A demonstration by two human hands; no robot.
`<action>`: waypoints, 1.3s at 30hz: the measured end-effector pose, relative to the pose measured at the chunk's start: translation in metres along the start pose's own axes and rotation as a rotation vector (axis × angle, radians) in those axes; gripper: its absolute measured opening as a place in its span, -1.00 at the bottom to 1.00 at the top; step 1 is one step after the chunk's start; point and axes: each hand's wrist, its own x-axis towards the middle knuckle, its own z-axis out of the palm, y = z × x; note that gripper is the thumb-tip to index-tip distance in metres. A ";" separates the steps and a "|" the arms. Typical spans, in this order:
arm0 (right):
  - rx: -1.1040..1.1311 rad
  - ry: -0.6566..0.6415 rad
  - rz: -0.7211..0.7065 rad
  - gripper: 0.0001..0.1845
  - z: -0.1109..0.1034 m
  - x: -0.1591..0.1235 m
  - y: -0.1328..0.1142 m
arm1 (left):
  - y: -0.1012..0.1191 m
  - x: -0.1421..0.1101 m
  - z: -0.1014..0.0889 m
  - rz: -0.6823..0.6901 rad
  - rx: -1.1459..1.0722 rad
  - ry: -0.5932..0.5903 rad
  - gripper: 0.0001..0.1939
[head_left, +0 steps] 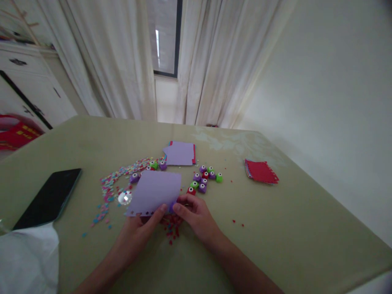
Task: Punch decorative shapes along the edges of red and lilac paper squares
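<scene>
A sheet of light purple paper (pixel 157 188) is pinched at its near edge by my left hand (pixel 137 233), thumb on top. Several small cut-out holes run along that edge. Between the thumb and fingers of my right hand (pixel 200 216) is a small purple paper punch (pixel 172 206), set at the sheet's near right corner; my fingers partly cover it. Red paper bits (pixel 171 232) lie on the table below the sheet. Just beyond my right hand stands a group of small purple, green and red punches (pixel 204 179) with eye shapes on top.
Colourful confetti (pixel 112 183) trails across the left, beside a shiny round disc (pixel 125 198). A black phone (pixel 49 196) and white tissue (pixel 30 257) lie farther left. Stacked purple sheets (pixel 180 153) sit at the back, and red scallop-edged sheets (pixel 261 171) at the right.
</scene>
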 end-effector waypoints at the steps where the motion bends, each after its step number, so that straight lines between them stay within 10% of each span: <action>1: 0.022 -0.018 0.005 -0.45 0.001 0.000 -0.001 | 0.000 0.000 0.000 0.006 0.005 0.007 -0.67; 39: 0.101 -0.175 0.043 -0.47 0.013 -0.006 -0.008 | 0.001 0.001 -0.008 -0.073 0.019 0.046 -0.57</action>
